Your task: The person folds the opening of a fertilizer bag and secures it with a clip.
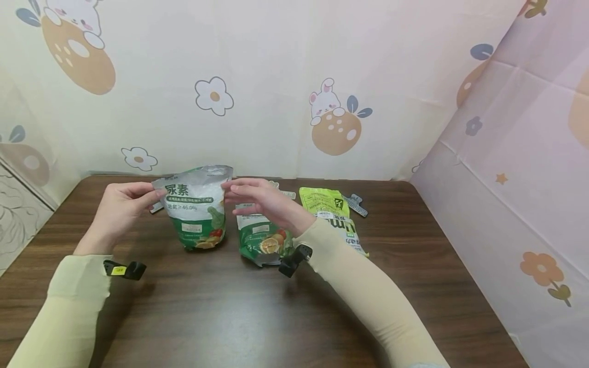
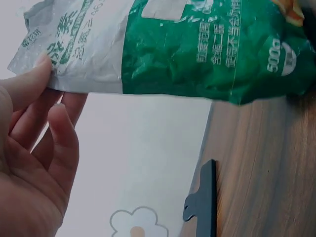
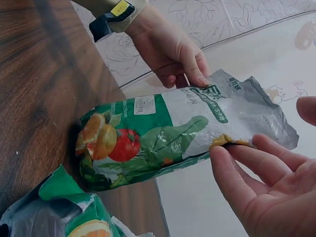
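Observation:
A green and silver-white urea fertilizer bag (image 1: 195, 209) stands upright at the left, its bottom at the table, vegetables and fruit printed low on its front. My left hand (image 1: 120, 209) pinches its upper left edge, thumb on the front; the left wrist view shows this grip on the silver part (image 2: 94, 44). At the opposite edge is my right hand (image 1: 269, 202), its fingertips touching the side near a yellow patch (image 3: 224, 140). The right thumb (image 3: 307, 109) stands away from the bag.
A similar green bag (image 1: 257, 237) is under my right forearm, a pale clip (image 1: 289, 194) behind it. Farther right lies a yellow-green and white bag (image 1: 324, 202) with a grey clip (image 1: 356, 205) beside it. A dark clip (image 2: 207, 197) sits behind the left bag. Patterned cloth (image 1: 267, 128) hangs behind the table.

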A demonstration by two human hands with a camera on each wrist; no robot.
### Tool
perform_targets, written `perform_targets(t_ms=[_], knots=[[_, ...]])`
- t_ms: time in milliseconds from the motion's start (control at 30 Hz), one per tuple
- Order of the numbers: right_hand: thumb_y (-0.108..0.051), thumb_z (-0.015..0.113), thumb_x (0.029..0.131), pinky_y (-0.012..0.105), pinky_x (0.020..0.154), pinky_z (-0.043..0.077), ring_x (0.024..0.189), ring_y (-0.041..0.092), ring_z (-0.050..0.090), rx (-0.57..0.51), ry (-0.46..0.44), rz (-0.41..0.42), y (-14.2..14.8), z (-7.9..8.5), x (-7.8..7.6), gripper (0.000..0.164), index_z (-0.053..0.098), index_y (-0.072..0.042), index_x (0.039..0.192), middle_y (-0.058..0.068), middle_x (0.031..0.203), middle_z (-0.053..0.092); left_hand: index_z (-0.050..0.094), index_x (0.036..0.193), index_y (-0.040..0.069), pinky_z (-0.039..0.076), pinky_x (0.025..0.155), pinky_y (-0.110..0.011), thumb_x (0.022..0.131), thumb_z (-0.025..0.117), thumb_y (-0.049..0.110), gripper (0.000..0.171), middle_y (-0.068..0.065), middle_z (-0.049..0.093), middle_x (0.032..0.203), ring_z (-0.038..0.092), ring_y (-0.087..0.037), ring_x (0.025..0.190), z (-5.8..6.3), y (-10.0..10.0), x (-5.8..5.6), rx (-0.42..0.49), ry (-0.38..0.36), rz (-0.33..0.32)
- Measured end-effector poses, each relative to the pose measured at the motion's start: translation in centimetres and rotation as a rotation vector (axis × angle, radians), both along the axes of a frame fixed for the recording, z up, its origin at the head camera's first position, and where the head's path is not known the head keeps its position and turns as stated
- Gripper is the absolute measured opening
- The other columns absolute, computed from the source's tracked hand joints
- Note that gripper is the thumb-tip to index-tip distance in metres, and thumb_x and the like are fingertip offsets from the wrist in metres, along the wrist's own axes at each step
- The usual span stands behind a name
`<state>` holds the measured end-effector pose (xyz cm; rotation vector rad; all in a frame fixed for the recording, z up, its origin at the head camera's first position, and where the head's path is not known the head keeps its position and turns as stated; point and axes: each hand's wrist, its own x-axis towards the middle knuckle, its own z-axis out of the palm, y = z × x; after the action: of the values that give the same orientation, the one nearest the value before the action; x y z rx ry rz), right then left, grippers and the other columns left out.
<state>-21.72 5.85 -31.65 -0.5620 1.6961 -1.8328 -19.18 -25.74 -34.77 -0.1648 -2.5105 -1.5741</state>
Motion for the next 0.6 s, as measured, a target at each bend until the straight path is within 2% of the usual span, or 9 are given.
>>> perform_targets(t_ms=[167, 300, 433, 600], knots=[[-0.016, 0.054, 0.103, 0.041, 0.096, 0.050, 0.129, 0.033, 0.052, 0.007, 0.027, 0.005, 0.24, -0.24, 0.00, 0.040, 0.053, 0.002, 0.138, 0.014, 0.137, 0.057, 0.075, 0.095, 0.001, 0.038, 0.055, -0.032, 0.093, 0.073, 0.028, 0.028, 0.001, 0.063, 0.073, 0.047, -0.016, 0.072, -0.05, -0.21, -0.04, -0.048, 0.022, -0.021], [-0.016, 0.054, 0.103, 0.037, 0.094, 0.051, 0.125, 0.029, 0.056, 0.037, 0.070, -0.012, 0.44, -0.40, -0.07, 0.037, 0.055, 0.001, 0.136, 0.014, 0.134, 0.059, 0.074, 0.097, 0.000, 0.037, 0.056, -0.031, 0.093, 0.073, 0.026, 0.026, 0.000, 0.063, 0.074, 0.046, -0.016, 0.073, -0.17, -0.38, -0.26, -0.074, 0.027, -0.032], [-0.017, 0.054, 0.103, 0.037, 0.095, 0.051, 0.122, 0.027, 0.059, 0.065, 0.117, -0.060, 0.54, -0.39, -0.18, 0.034, 0.058, 0.000, 0.133, 0.014, 0.131, 0.061, 0.074, 0.097, -0.001, 0.038, 0.057, -0.030, 0.093, 0.074, 0.024, 0.025, 0.003, 0.063, 0.072, 0.047, -0.014, 0.072, -0.31, -0.52, -0.39, -0.087, 0.021, -0.016], [-0.014, 0.055, 0.103, 0.043, 0.098, 0.048, 0.117, 0.024, 0.061, 0.081, 0.168, -0.136, 0.62, -0.06, -0.31, 0.032, 0.059, 0.001, 0.131, 0.017, 0.132, 0.060, 0.074, 0.097, 0.000, 0.038, 0.056, -0.030, 0.093, 0.073, 0.025, 0.026, 0.004, 0.063, 0.073, 0.047, -0.015, 0.072, -0.45, -0.68, -0.31, -0.098, 0.010, -0.012]])
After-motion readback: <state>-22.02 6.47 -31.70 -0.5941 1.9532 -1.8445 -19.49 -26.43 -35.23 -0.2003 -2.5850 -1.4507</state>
